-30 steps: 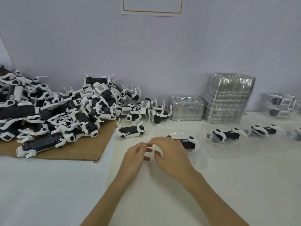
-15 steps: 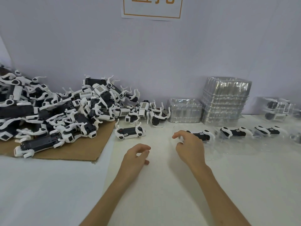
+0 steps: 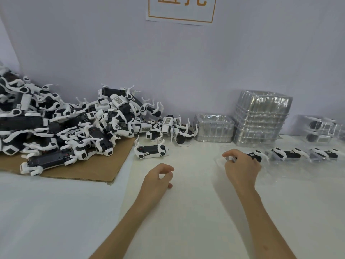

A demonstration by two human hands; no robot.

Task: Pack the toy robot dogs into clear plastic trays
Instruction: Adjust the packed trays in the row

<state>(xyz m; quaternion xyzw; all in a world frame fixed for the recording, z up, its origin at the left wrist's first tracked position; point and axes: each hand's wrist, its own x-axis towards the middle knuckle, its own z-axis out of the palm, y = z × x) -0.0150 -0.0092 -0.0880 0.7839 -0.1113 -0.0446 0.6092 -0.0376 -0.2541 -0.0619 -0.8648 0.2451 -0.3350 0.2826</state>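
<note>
- A glossy clear tray (image 3: 220,162) with a black-and-white toy dog (image 3: 255,156) inside is being pinched at its left end by the curled fingers of the right hand (image 3: 240,165), right of centre, probably for lining up beside the filled trays (image 3: 269,155).
- The left hand (image 3: 158,176) is being held loosely curled and empty near a loose dog (image 3: 151,151), seemingly the next pick.
- Hard, spindly-legged dogs are being kept in a heap (image 3: 65,128) on cardboard (image 3: 93,169) at left.

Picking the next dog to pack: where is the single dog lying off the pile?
Head view, left of centre: the dog lies on the table just right of the cardboard, beyond the left hand.
</note>
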